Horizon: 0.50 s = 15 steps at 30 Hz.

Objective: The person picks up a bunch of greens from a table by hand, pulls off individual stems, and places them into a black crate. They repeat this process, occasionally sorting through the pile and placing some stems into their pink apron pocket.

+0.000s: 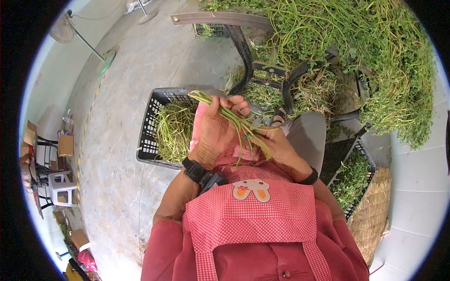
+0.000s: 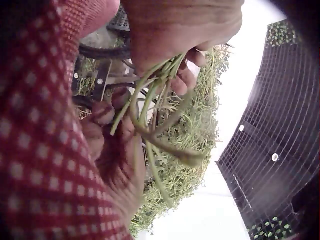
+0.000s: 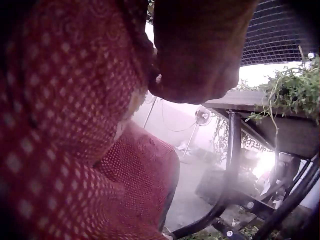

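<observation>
Looking down through the head view, I am seeing the left hand (image 1: 216,125) raised over the lap with its fingers curling round a small bunch of green stems (image 1: 234,121), the cut ends poking out past the thumb towards the black crate (image 1: 149,136) on the floor at the left — that crate is holding a heap of sorted stems (image 1: 174,131). The right hand (image 1: 277,144) is sitting just beside the left, lower and nearer the knee, and its fingers are pinching the trailing ends of the same bunch; the left wrist view is showing those stems (image 2: 150,115) running from the left palm down to the right fingers (image 2: 102,125). In the right wrist view the hand is filling the frame too closely, so I cannot tell its grip from there. A red checked apron (image 1: 253,210) is covering the lap beneath both hands. A large pile of loose greens (image 1: 365,56) is spreading over the metal frame (image 1: 220,18) ahead, and a second dark crate (image 1: 358,175) of leaves is standing at the right — beside a straw broom (image 1: 375,210)
</observation>
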### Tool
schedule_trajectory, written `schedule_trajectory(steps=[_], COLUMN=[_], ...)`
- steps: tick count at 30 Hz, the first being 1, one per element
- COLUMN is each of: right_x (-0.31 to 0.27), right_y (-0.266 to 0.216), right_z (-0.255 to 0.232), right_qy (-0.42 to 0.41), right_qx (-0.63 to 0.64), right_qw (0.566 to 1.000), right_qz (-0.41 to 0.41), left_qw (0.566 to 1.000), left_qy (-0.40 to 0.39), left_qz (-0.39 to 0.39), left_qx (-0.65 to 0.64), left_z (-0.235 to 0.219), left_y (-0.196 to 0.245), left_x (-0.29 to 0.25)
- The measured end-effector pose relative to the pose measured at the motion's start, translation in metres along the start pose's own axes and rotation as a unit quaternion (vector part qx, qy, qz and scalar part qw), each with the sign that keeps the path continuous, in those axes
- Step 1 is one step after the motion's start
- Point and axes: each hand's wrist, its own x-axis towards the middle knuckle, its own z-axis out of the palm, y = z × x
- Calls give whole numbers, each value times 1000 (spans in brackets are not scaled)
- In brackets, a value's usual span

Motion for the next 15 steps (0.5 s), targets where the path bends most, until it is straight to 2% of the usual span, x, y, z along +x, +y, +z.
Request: schedule_trajectory(steps=[4,6,7,9,10,12,15], right_x=[4,6,6,5,4,3,4], right_y=[6,8,8,4,1,-5,-4], right_z=[2,1,0,-1,-1,0,0], right_qy=[59,88,88,104,105,103,87], right_qx=[-50,-197,-197,-235,-234,-183,-191], right_qw=[996,968,969,965,965,978,977], right_qz=[-51,-125,-124,-55,-54,-14,-42], left_qw=[1000,999,999,999,1000,1000,998], left_qy=[8,16,1,-14,-15,-15,32], left_qz=[-3,-10,-5,-2,-6,-11,-2], left_qx=[24,33,32,31,11,-8,-57], left_z=[3,3,1,0,1,6,11], left_y=[-1,-2,-3,-5,-4,-2,1], left_x=[-2,-3,-2,-2,-2,-3,-3])
